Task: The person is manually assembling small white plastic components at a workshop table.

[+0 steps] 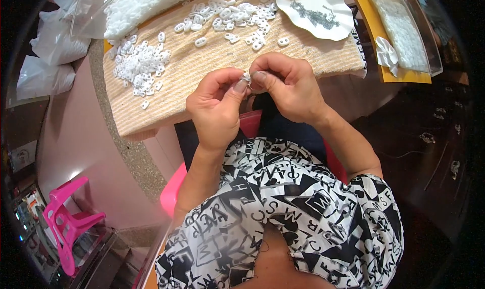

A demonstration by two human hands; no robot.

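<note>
Both hands meet in front of my body, over the near edge of a cloth-covered table [192,61]. My left hand [216,107] pinches a small white plastic piece [247,78] between thumb and forefinger. Close against it, my right hand [289,89] is also closed in a pinch; its fingertips hide what they grip. Beyond the hands lies a loose spread of white oval plastic pieces with two holes [237,16]. Smaller white two-holed pieces [139,61] form a pile to the left. A white wavy-edged dish [343,21] at the far right bears small dark metal parts [316,17].
A clear bag of white pieces [146,6] lies at the far left of the table, and another container of white pieces [399,28] stands at the right beside a crumpled tissue [386,56]. White plastic bags [45,76] sit at the left. A pink stool [70,223] stands at lower left.
</note>
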